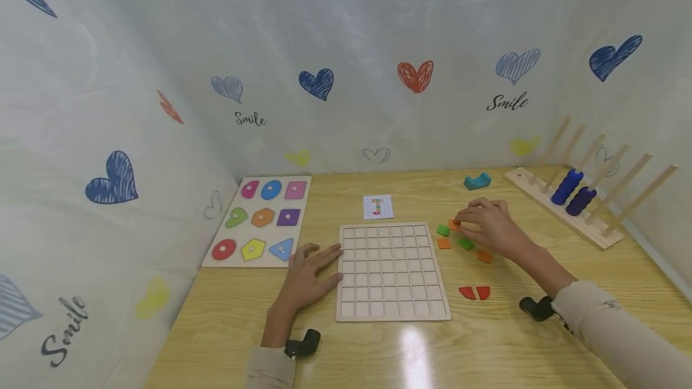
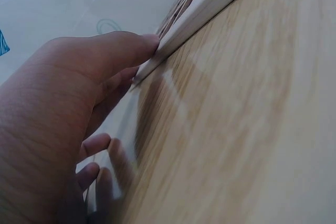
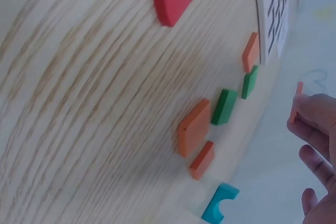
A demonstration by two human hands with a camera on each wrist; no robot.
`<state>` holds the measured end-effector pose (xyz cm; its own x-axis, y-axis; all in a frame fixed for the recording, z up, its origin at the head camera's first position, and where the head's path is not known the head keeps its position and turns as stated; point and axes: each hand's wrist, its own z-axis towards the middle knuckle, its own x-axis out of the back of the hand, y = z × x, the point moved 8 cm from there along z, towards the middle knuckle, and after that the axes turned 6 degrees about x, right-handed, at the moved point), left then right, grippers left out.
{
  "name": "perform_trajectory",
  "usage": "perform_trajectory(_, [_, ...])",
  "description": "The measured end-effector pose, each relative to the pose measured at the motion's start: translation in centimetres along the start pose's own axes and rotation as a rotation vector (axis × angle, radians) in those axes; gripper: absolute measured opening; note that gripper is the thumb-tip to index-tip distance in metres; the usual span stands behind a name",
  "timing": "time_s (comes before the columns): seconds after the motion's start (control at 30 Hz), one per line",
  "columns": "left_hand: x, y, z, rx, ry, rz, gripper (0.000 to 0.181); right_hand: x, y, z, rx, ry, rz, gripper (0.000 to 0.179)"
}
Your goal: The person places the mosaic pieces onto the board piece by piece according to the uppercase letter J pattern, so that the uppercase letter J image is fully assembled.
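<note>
Grid (image 1: 391, 274), pale wood, touches our outstretched left hand (image 1: 308, 274); right of the grid, beyond red wedges (image 1: 483, 293), our right hand (image 1: 493, 228) pinches a thin orange tile (image 3: 295, 107).

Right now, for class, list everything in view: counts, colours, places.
Grid board: one, pale, centre
Pattern card: one, white, beyond grid board
Shape board: one, multicoloured, left
Orange tiles: four, orange, right
Green tiles: two, green, right
Red pieces: two, red, near right
Teal piece: one, teal, beyond tiles
Peg rack: one, pale, far right
Blue stacks: two, blue, on rack
Table: one, tan, beneath
Heart backdrop: one, white, behind
Wrist cameras: two, black, wrists
Sleeves: two, beige, forearms
Left hand: one, touching grid board
Right hand: one, pinching orange tile
</note>
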<state>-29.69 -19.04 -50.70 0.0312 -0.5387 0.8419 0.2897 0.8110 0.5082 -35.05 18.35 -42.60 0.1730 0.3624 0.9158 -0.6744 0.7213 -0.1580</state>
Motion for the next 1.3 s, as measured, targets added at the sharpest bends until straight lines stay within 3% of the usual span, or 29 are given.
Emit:
perform_trajectory(0.27, [0.1, 0.2, 0.0, -0.011, 0.018, 0.017, 0.054, 0.2, -1.5, 0.9, 0.035, 0.022, -0.011, 0.022])
perform_trajectory(0.6, [-0.2, 0.1, 0.1, 0.007, -0.02, 0.031, 0.055, 0.2, -3.2, 2.0, 0.082, 0.041, -0.015, 0.021])
perform_trajectory(0.97, [0.1, 0.5, 0.1, -0.013, 0.0, 0.035, 0.053, -0.2, -4.9, 3.1, 0.127, 0.089, 0.015, 0.021])
perform_trajectory(1.3, [0.1, 0.4, 0.1, -0.009, -0.003, 0.038, 0.054, -1.0, -6.4, 4.0, 0.135, 0.049, 0.025, 0.023])
